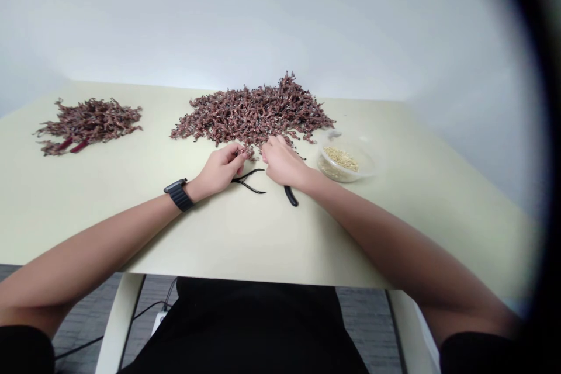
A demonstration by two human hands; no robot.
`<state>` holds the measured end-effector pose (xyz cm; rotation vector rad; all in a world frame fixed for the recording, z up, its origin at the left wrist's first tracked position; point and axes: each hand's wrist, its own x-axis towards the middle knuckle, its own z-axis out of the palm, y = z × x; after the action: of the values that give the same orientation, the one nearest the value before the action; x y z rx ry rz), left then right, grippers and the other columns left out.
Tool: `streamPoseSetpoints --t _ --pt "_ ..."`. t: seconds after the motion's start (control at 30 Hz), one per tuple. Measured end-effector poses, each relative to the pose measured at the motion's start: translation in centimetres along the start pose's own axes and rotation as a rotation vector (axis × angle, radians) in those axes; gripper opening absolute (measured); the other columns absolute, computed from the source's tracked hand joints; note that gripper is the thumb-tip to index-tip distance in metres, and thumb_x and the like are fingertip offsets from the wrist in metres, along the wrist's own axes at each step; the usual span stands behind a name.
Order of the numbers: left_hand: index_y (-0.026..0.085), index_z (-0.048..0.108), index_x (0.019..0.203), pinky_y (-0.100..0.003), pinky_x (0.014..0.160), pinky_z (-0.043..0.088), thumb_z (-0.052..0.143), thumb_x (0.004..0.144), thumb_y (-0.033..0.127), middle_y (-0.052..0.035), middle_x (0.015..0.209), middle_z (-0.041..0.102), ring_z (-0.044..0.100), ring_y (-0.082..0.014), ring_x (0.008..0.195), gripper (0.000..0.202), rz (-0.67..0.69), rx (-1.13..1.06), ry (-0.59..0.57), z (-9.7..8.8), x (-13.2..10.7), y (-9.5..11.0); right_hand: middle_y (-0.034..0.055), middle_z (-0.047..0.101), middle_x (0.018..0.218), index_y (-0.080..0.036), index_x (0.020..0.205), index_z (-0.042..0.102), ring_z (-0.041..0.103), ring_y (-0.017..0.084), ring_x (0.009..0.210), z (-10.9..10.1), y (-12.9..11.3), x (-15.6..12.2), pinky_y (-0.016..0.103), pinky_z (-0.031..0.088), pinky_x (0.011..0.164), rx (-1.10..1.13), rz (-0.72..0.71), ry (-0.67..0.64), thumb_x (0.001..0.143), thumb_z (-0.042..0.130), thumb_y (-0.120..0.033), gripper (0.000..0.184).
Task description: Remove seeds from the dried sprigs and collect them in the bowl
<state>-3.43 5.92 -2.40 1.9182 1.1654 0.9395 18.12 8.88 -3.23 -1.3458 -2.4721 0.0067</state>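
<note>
My left hand (pixel 221 168) pinches a small reddish-brown twisted piece (pixel 249 152) between thumb and fingers, at the front edge of a large heap (pixel 258 111) of similar pieces. Close beside it, my right hand (pixel 283 160) is closed with fingers curled down at the heap's edge; whatever is in its grip is hidden. Just below my left hand lies a black two-armed tool (pixel 250 180), its arms spread and part of it covered by the hand. A curved black handle (pixel 290 196) sticks out from under my right wrist.
A clear plastic bowl (pixel 366 169) with yellowish bits stands right of my right hand. At the left is a smaller pile (pixel 94 120) of brown pieces, with red handles (pixel 79 146) poking from its front. Behind the pale table (pixel 245 239) rises a white wall.
</note>
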Motion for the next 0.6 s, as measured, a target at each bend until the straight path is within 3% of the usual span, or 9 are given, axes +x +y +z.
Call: streamPoseSetpoints --t 0.13,0.27,0.37,0.47,0.6 --pt "0.018 0.056 0.08 -0.024 0.054 0.036 0.056 0.101 0.051 -0.0005 0.065 0.062 0.047 -0.0109 0.054 0.039 -0.049 -0.151 -0.009 0.1 0.0 0.1 0.0112 0.056 0.103 -0.02 0.084 0.053 0.049 0.027 0.105 -0.6 -0.1 0.1 0.039 0.042 0.089 0.228 0.055 0.104 0.081 0.048 -0.001 0.02" --pt "0.018 0.056 0.086 -0.023 0.045 0.028 0.059 0.099 0.054 -0.0018 0.069 0.064 0.042 -0.0084 0.047 0.038 -0.117 -0.418 -0.103 0.4 -0.2 1.0 0.0015 0.052 0.08 -0.021 0.078 0.05 0.047 0.018 0.076 -1.2 -1.1 -0.2 0.032 0.036 0.068 0.692 0.203 -0.014 0.091 0.048 -0.016 0.014" --pt "0.021 0.056 0.099 -0.022 0.047 0.031 0.066 0.097 0.047 0.0026 0.069 0.058 0.042 -0.0083 0.05 0.028 -0.092 -0.495 -0.068 0.5 -0.4 1.9 -0.0026 0.045 0.069 -0.022 0.077 0.049 0.039 0.015 0.066 -1.5 -1.8 -0.5 0.03 0.029 0.062 0.906 0.256 -0.054 0.092 0.049 -0.023 0.016" --pt "0.021 0.056 0.1 -0.022 0.049 0.031 0.065 0.098 0.045 0.006 0.064 0.044 0.037 -0.0087 0.052 0.025 -0.043 -0.436 -0.024 0.5 -0.6 2.4 -0.0036 0.041 0.065 -0.022 0.074 0.047 0.035 0.014 0.063 -1.7 -2.3 -0.7 0.03 0.025 0.061 1.022 0.267 -0.067 0.09 0.05 -0.024 0.016" --pt "0.02 0.063 0.108 -0.024 0.051 0.027 0.068 0.096 0.044 0.0052 0.066 0.041 0.035 -0.0099 0.056 0.027 0.06 -0.179 0.03 0.2 -0.8 2.5 -0.0041 0.039 0.064 -0.022 0.074 0.049 0.032 0.014 0.062 -2.0 -2.7 -0.9 0.03 0.023 0.06 1.086 0.306 -0.101 0.086 0.053 -0.024 0.013"
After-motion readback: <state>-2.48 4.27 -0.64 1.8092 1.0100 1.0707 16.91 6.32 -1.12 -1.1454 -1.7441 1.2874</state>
